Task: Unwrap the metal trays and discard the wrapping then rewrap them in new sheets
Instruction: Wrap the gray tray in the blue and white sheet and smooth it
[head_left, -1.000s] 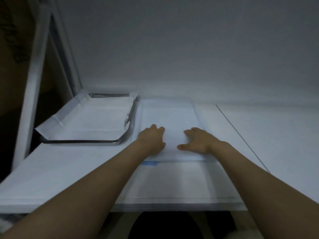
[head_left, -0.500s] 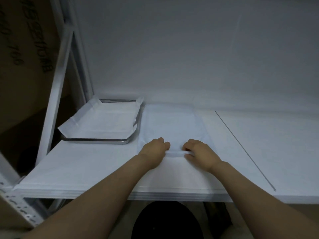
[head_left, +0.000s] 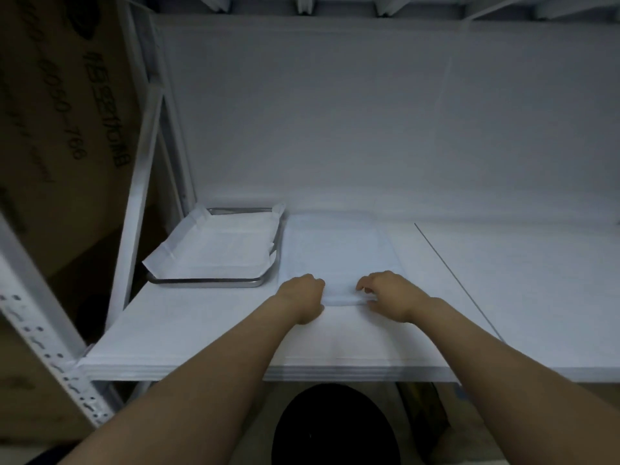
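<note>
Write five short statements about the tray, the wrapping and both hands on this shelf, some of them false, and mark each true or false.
1. The metal tray stands on the shelf, left of the left hand. True.
2. The left hand rests inside the metal tray. False: it grips the near edge of the wrapped bundle beside the tray.
3. A white sheet lies in the metal tray, its corners over the rim. True.
4. The right hand hangs below the shelf. False: it holds the bundle's near edge too.
5. A dark round object shows below the shelf. True.
</note>
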